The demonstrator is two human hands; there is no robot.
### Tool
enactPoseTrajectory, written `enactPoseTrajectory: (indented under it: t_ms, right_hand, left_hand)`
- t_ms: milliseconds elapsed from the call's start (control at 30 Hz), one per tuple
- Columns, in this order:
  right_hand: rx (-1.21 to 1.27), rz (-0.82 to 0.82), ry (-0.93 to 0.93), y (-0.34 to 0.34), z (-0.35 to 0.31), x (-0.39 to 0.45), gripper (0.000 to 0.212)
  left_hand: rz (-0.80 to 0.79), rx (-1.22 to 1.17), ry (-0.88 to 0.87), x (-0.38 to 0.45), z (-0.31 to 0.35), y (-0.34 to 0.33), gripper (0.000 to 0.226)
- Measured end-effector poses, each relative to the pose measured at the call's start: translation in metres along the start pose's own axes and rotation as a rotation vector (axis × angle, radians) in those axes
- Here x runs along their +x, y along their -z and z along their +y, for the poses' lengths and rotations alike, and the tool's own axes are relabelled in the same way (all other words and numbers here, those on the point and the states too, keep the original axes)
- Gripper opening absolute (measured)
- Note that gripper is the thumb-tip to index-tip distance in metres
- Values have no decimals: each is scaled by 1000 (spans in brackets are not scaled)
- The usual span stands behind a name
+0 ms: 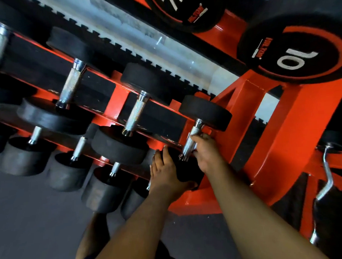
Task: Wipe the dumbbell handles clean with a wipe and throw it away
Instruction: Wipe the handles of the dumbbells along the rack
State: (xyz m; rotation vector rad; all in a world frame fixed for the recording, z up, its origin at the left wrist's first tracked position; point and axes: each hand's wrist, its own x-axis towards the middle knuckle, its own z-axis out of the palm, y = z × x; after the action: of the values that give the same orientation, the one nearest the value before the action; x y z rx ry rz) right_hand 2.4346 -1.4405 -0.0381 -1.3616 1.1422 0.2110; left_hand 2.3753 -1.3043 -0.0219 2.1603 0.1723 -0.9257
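Risk, roll: the end dumbbell (196, 136) sits at the rack's last slot; a hard rub along its handle (189, 143) could turn or shift it on the orange rack (264, 137) — the left hand looks placed to stop that.
Risk, pinch: fingers (201, 137) sit close under the upper head (204, 112); a slide upward could jam them against the rubber.
Risk, missed spots: no wipe is visible anywhere in view; if it is bunched inside the palm, the knurled steel may only be brushed in part; I cannot tell.
Right hand (206, 153): curled round the handle's mid-section, thumb side toward the rack post; grasping the handle, with or without a wipe underneath.
Left hand (164, 168): fingers straight, laid flat against the lower head (179, 168); pressing, not gripping.
Handle vs hand: steel shows above and below the right fist; the lower collar pokes out between the 2 hands.
Neighbours: 2 more knurled handles (135, 113) stand to the left on the same tier — untouched; a disc marked 10 (294, 59) hangs above.
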Motion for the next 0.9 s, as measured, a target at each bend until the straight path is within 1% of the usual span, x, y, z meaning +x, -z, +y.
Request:
enactPoseTrajectory:
  t_ms: [67, 133, 200, 267, 333, 400, 433, 500, 533, 600, 667, 700, 733, 833, 900]
  right_hand:
    - [-39, 76, 123, 1, -5, 7, 17]
    - [-291, 107, 249, 5, 3, -1, 17]
    - [-582, 53, 335, 11, 21, -16, 33]
    - [-739, 21, 394, 20, 24, -31, 38]
    - [-762, 23, 441, 22, 15, -44, 42]
    - [-694, -5, 459, 20, 2, -61, 42]
    - [-659, -13, 466, 19, -2, -65, 39]
    - [-631, -36, 498, 13, -10, -75, 31]
    - [-619, -51, 515, 10, -13, -80, 29]
    - [-639, -75, 555, -2, -16, -87, 28]
    - [-690, -92, 620, -16, -15, -89, 26]
    - [-722, -122, 672, -23, -14, -88, 30]
    - [-767, -161, 730, -35, -16, -85, 35]
    - [-945, -237, 923, -71, -26, -71, 39]
    - [-1048, -271, 1113, -95, -31, -54, 39]
  left_hand:
    - [-2, 3, 2, 0, -1, -1, 155]
    - [-1, 1, 5, -1, 0, 0, 155]
    - [-6, -12, 9, -2, 2, 1, 156]
    - [-11, -11, 4, -3, 4, 3, 156]
    - [-24, -15, -5, -5, 3, 7, 156]
    - [-36, -30, -28, -9, 1, 14, 153]
    - [-29, -31, -45, -11, 0, 15, 149]
    - [46, 9, -122, -18, -6, 26, 133]
    - [123, 45, -175, -22, -11, 31, 120]
    - [349, 106, -261, -30, -22, 47, 98]
    - [529, 149, -277, -28, -32, 67, 91]
    - [568, 175, -246, -25, -38, 76, 93]
    - [572, 194, -191, -19, -43, 88, 99]
    - [415, 219, -21, 2, -48, 111, 125]
    - [334, 230, 47, 17, -45, 119, 138]
